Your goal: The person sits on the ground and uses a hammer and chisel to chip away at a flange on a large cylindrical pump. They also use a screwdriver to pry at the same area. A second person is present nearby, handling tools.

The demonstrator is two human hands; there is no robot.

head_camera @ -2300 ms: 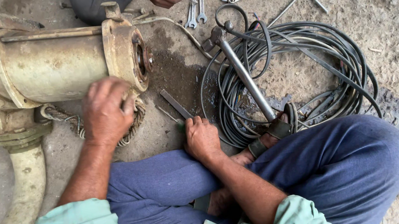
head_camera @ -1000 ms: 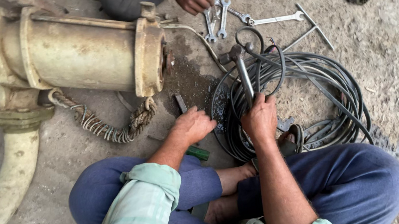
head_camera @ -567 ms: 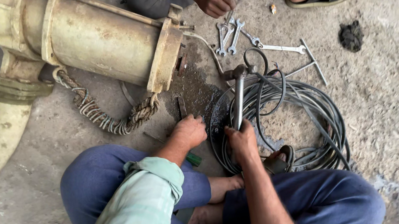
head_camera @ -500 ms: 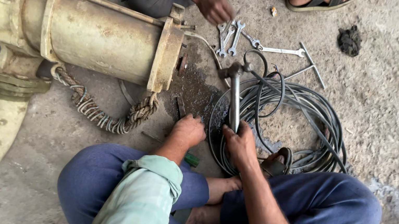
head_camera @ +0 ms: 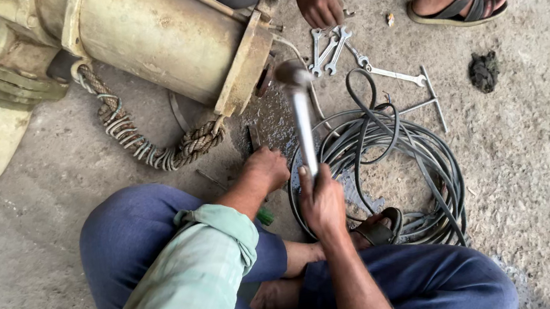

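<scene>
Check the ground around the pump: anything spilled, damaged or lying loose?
Yes. A dark wet patch stains the concrete below the pump's end flange, like leaked fluid. Spanners lie scattered loose near another person's hand. The right hand holds a hammer raised over the coiled cable.

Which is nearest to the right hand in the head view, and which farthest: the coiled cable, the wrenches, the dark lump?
From the right hand:
1. Coiled cable, just beside it, on the ground.
2. Wrenches, farther up, by another person's hand.
3. Dark lump, farthest, upper right.
</scene>
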